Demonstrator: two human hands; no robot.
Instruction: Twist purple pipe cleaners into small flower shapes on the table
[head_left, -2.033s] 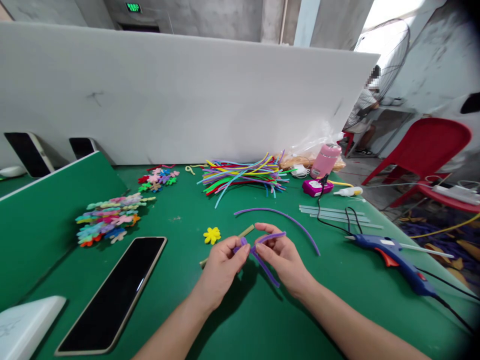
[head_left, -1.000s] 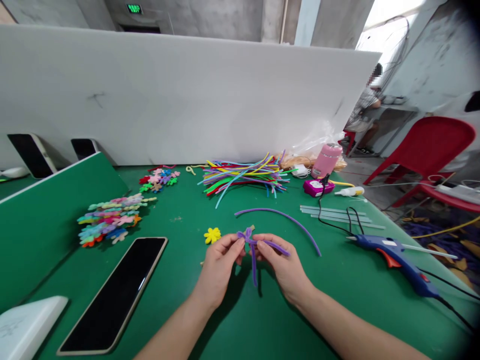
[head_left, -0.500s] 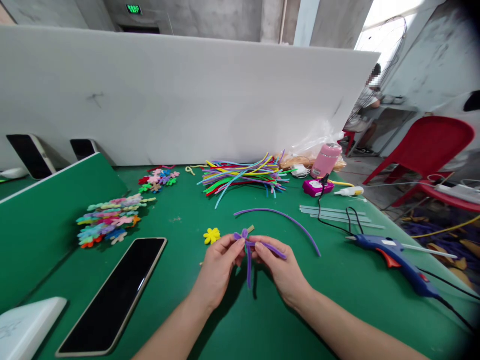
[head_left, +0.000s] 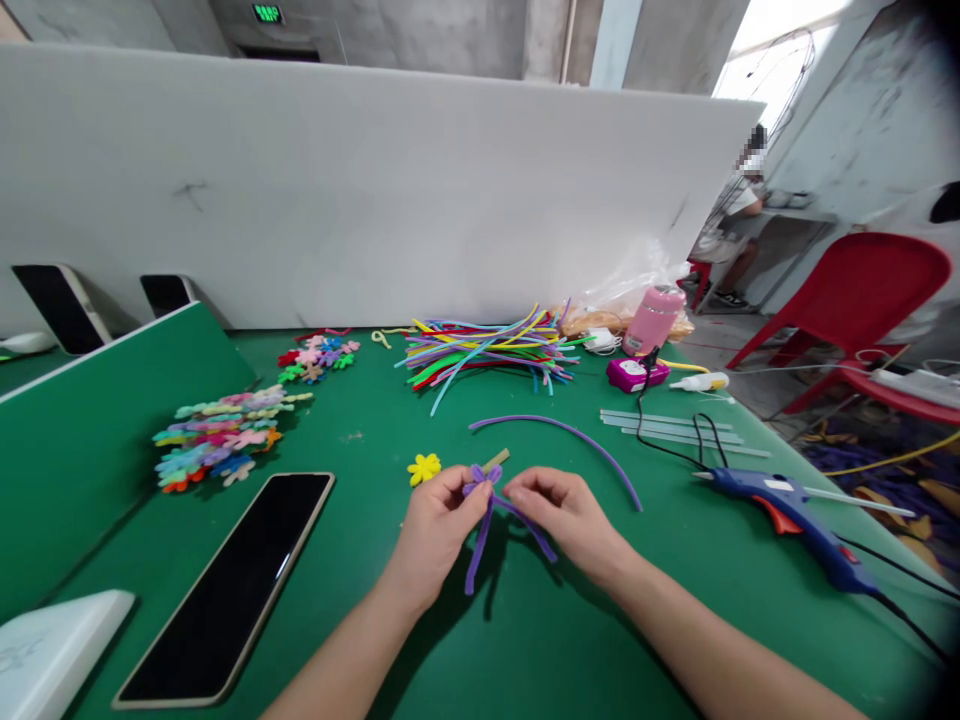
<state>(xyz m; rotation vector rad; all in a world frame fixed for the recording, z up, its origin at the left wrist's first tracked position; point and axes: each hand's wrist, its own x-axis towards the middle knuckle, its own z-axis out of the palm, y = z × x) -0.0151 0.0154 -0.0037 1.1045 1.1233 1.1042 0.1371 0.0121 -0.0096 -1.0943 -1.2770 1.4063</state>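
Observation:
My left hand pinches a purple pipe cleaner between thumb and fingers. Small looped petals show above the thumb, and two loose ends hang below, splayed apart. Beside the petals my right hand has its thumb and index finger drawn together; whether anything is between them I cannot make out. A short tan strip sticks out behind the petals. To the left of my left hand lies a yellow pipe-cleaner flower. A second purple pipe cleaner lies curved on the green table beyond my hands.
A pile of coloured pipe cleaners lies at the back. Finished flowers are heaped left, near a phone. Right are glue sticks, a blue glue gun with its cord and a pink bottle. A person sits far right.
My right fingers have come off the pipe cleaner's right-hand end, which now hangs lower. The other end has swung left, and the petals have turned more into view.

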